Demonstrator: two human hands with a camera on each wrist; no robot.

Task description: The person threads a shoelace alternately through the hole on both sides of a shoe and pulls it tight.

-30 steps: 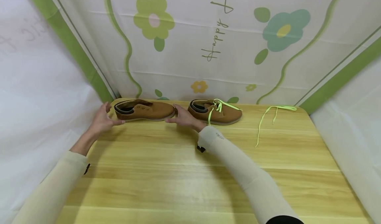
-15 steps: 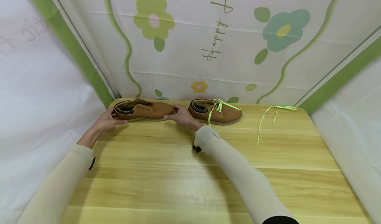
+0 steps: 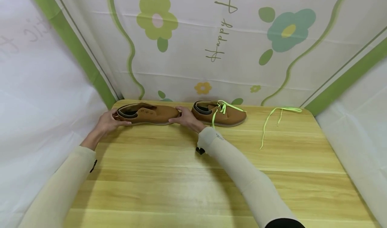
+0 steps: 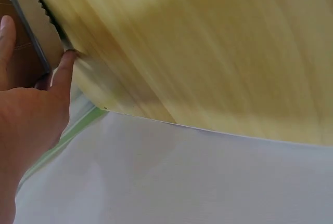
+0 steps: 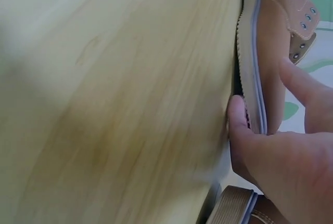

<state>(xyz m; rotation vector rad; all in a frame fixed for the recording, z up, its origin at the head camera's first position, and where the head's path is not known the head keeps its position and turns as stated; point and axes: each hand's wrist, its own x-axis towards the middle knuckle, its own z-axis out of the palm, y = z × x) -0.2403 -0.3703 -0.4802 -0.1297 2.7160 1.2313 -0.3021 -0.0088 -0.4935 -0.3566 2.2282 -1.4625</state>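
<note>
A tan leather shoe [image 3: 163,113] without a lace stands at the table's back left, its toe pointing right. My left hand [image 3: 107,122] grips its heel, with a finger at the sole's lower edge in the left wrist view. Around the toe, my right hand [image 3: 188,119] holds the same shoe; one digit reaches the underside of the sole and another lies against the upper [image 5: 273,47]. Bare eyelets show on the shoe's flaps. Just right of that hand stands a second tan shoe [image 3: 234,117], threaded with a neon yellow-green lace [image 3: 223,107].
A loose neon lace [image 3: 267,120] lies on the wooden table [image 3: 169,174] at the back right. A white curtain [image 3: 187,63] printed with flowers hangs right behind the shoes. White fabric walls [image 3: 39,86] rise at both sides.
My left hand has moved right onto the heel, and my right hand has closed around the toe. The unlaced shoe has shifted slightly right and nearer.
</note>
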